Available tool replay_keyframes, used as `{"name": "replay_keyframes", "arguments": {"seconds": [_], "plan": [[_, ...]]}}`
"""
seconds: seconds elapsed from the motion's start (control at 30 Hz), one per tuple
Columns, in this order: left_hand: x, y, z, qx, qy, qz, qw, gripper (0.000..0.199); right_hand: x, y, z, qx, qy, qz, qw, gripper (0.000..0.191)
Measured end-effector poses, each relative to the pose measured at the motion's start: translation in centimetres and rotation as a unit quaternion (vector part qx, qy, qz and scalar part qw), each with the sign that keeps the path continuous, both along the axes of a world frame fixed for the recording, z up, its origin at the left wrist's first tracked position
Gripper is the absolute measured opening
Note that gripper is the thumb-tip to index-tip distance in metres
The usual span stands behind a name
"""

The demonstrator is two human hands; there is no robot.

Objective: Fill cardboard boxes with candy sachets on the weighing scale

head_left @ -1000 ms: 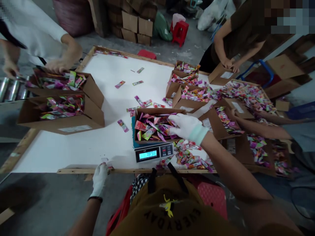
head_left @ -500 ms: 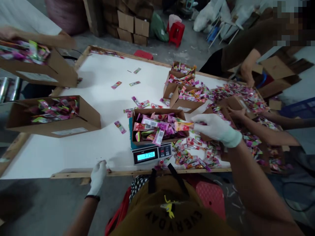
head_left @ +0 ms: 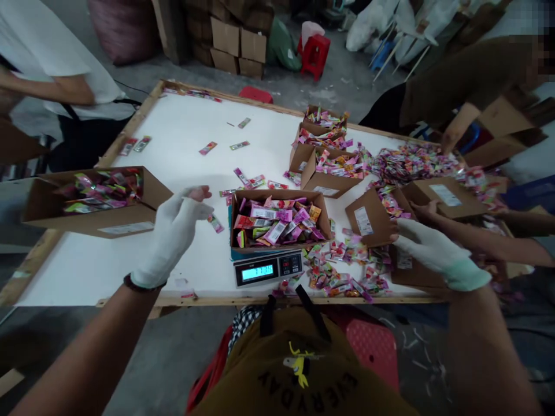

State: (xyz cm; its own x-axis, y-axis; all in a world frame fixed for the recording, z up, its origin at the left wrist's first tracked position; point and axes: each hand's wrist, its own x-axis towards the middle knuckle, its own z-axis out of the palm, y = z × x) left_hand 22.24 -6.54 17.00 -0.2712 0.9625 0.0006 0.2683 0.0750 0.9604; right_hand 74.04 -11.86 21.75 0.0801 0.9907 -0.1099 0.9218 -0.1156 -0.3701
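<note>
White-gloved left hand hovers open above the surface, left of centre frame, holding nothing. Right hand, also gloved, sits open at right of frame over loose candy packets, fingers spread, gripping nothing. Cardboard box full of packets rests on the scale, centre frame, between both hands. Another filled box sits at left edge.

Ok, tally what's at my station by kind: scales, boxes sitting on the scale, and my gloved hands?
Grey digital scale: 1
Brown cardboard box of colourful packets on the scale: 1
White-gloved hands: 2, left hand and right hand
Total: 4
</note>
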Motion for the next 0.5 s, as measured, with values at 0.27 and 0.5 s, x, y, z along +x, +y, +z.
{"name": "replay_keyframes", "arguments": {"seconds": [0.27, 0.5], "plan": [[2.5, 2.0, 4.1, -0.059, 0.293, -0.063, 0.952, 0.068, -4.8, 2.2, -1.5, 0.035, 0.097, 0.087, 0.991, 0.045], [2.8, 2.4, 4.1, -0.092, 0.329, -0.103, 0.934, 0.075, -10.8, 4.0, -1.8, 0.086, 0.069, 0.207, 0.972, 0.030]]}}
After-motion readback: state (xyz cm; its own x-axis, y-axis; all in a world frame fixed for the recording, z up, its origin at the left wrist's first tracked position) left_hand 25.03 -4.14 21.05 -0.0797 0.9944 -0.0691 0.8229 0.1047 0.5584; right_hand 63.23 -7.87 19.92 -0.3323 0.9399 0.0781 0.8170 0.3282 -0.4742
